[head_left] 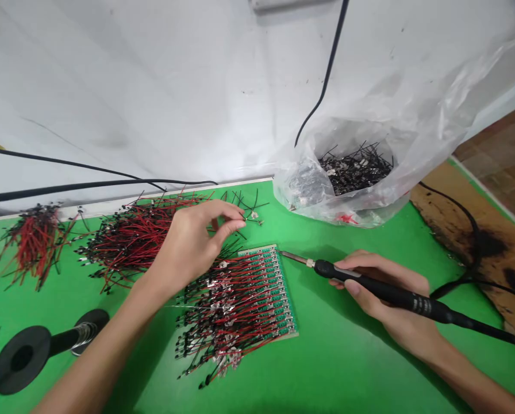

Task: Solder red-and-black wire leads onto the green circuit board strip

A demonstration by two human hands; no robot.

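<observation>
A soldering iron (395,293) resting firmly in the closed right hand (391,322), its tip reaching just beside a wired green circuit board (287,299), the left hand (184,253) pinching narrowly at loose black wires (251,204), hold on them unclear, a plastic bag (309,195) of wires sitting beyond

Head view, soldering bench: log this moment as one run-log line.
left hand: fingertips at loose black wires | right hand: grips soldering iron, tip beside green circuit board

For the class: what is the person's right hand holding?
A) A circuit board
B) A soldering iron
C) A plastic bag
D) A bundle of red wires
B: the right hand grips the soldering iron by its black handle, with the tip pointing toward the circuit board.
</observation>
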